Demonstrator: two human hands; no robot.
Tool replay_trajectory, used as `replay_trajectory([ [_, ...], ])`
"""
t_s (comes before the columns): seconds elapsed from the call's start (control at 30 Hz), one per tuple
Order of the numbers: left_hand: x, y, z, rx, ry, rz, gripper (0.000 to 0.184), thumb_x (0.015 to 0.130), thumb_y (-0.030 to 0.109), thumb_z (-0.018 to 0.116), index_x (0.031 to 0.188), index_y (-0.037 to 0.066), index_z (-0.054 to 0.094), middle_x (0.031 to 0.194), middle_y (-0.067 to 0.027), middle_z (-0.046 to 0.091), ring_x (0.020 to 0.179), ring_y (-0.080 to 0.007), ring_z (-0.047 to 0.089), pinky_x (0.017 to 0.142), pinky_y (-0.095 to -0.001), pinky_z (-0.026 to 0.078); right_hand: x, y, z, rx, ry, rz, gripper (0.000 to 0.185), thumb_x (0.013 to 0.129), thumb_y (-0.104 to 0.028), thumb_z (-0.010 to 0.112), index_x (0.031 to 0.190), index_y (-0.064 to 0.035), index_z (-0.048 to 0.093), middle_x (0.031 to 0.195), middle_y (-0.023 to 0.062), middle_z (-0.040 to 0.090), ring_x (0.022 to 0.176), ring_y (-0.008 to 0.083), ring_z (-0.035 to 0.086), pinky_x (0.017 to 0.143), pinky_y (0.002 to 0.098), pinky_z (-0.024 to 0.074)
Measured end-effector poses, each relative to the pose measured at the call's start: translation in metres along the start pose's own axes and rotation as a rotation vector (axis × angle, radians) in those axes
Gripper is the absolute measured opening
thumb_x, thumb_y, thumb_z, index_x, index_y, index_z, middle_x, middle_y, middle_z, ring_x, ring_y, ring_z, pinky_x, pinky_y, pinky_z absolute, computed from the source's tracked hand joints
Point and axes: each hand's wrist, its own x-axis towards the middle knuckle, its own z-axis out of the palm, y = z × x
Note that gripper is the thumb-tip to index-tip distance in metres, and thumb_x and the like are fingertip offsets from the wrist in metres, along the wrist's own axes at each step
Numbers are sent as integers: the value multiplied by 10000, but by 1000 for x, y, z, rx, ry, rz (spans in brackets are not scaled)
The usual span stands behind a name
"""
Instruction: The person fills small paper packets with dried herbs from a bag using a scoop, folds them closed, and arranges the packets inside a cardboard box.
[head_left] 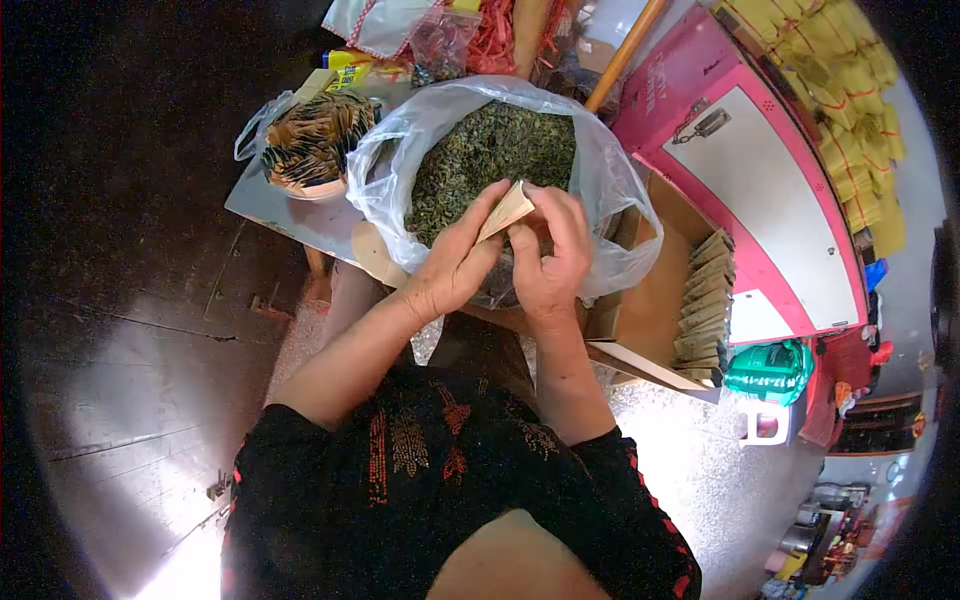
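Both hands meet over a clear plastic bag [625, 200] holding a heap of dried green leaves [500, 140]. Between them is a small tan paper packet [508, 208], wedge-shaped and tilted, its wider end pointing up and away from me. My left hand [458, 262] pinches it along the left side. On the right edge, the fingers and thumb of my right hand [552, 255] are closed on it as well. Whether anything is inside the packet is hidden from this angle.
Left of the bag, a bowl [315, 190] carries a pile of brown folded pieces [318, 140]. To the right, a cardboard box [640, 290] has a row of tan packets [703, 300]. A pink-and-white cabinet [750, 170] and a green package [768, 372] stand beyond it.
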Motion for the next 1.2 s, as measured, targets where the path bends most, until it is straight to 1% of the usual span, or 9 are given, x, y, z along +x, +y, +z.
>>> replay_trajectory([
  [0.17, 4, 8, -9, 206, -30, 52, 612, 802, 164, 486, 1380, 61, 312, 904, -213, 614, 829, -393, 617, 770, -426, 484, 8, 2, -15, -178, -92, -88, 223, 692, -2, 676, 904, -8, 608, 950, 103, 589, 787, 190, 578, 671, 294, 482],
  [0.3, 13, 17, -20, 336, -93, 25, 617, 764, 162, 523, 1348, 67, 349, 881, -197, 627, 823, -393, 618, 749, -449, 488, 15, 5, -28, -135, -164, -215, 223, 677, -19, 686, 894, -8, 635, 928, 98, 594, 754, 179, 578, 642, 286, 475],
  [0.37, 17, 22, -25, 443, -132, 33, 628, 767, 114, 553, 1365, 79, 364, 916, -147, 623, 781, -297, 624, 728, -364, 490, 14, 7, -33, -39, -285, -60, 254, 685, -65, 691, 930, -8, 657, 904, 87, 600, 731, 158, 568, 648, 265, 463],
  [0.5, 23, 21, -34, 551, -146, 105, 640, 752, 102, 585, 1357, 88, 377, 928, -146, 633, 789, -320, 631, 714, -388, 491, 15, 10, -41, 122, -333, 93, 315, 715, -127, 692, 1007, -14, 661, 878, 54, 599, 716, 115, 542, 655, 246, 444],
  [0.57, 25, 18, -35, 594, -163, 84, 644, 744, 118, 605, 1351, 100, 390, 959, -166, 635, 843, -345, 625, 737, -404, 495, 12, 5, -44, 145, -375, 353, 370, 735, -213, 695, 1043, -11, 653, 852, 28, 591, 740, 92, 521, 665, 237, 428],
  [0.77, 27, 21, -33, 617, -183, 166, 609, 721, 155, 628, 1296, 83, 442, 1019, -190, 626, 936, -362, 607, 816, -451, 487, 15, 3, -30, 235, -633, 395, 452, 751, -316, 678, 1086, -15, 638, 912, 20, 594, 773, 89, 523, 668, 232, 424],
  [0.83, 28, 16, -34, 625, -171, 214, 613, 718, 153, 636, 1297, 88, 445, 1040, -188, 622, 952, -358, 605, 823, -447, 486, 17, 11, -29, 213, -653, 367, 427, 749, -294, 665, 1078, -23, 640, 969, 67, 620, 856, 165, 564, 746, 285, 444],
  [1.0, 30, 0, -39, 571, -153, 273, 651, 692, 136, 699, 1296, 90, 463, 1128, -165, 593, 987, -309, 600, 834, -386, 484, 28, 14, -24, -130, -676, -80, 346, 699, -217, 660, 1018, -86, 672, 1020, 120, 638, 1122, 349, 488, 935, 426, 389],
  [1.2, 36, 21, -51, 424, -371, -53, 533, 688, 133, 747, 1172, 36, 544, 953, -110, 631, 855, -186, 615, 751, -307, 493, 33, -2, -19, -391, -663, -160, 260, 674, -158, 640, 924, -111, 697, 973, 92, 664, 1130, 324, 501, 964, 419, 366],
])
